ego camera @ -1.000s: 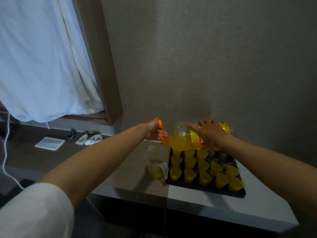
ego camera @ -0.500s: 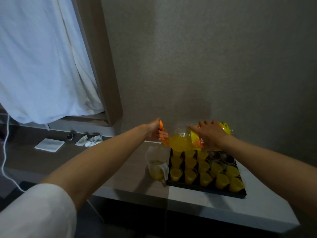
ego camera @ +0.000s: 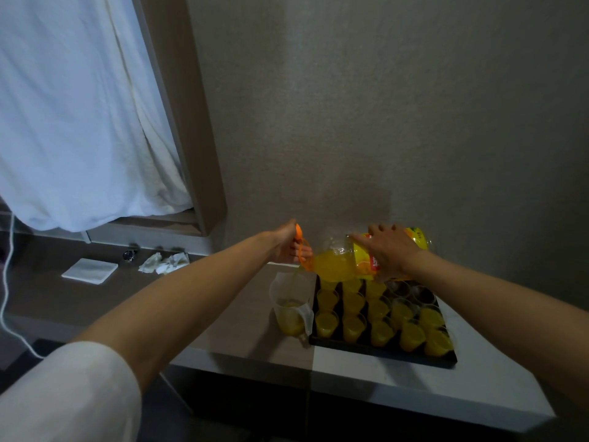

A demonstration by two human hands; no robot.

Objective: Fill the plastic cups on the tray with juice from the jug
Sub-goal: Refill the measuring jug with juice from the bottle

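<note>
- Step in hand: refilling the jug [ego camera: 291, 306], which stands on the desk [ego camera: 242, 327] just left of the tray [ego camera: 382, 352].
- Right hand [ego camera: 387, 250] grips the tilted juice bottle [ego camera: 342, 264]; left hand [ego camera: 288, 247] holds its orange handle [ego camera: 301, 250].
- Most cups [ego camera: 353, 327] hold juice; the far right ones look empty.
- Next: right the bottle, pour from the jug.

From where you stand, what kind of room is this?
Probably a hotel room or bedroom, not a kitchen: a white curtain hangs over a low ledge holding a wristwatch and a folded napkin.
</note>
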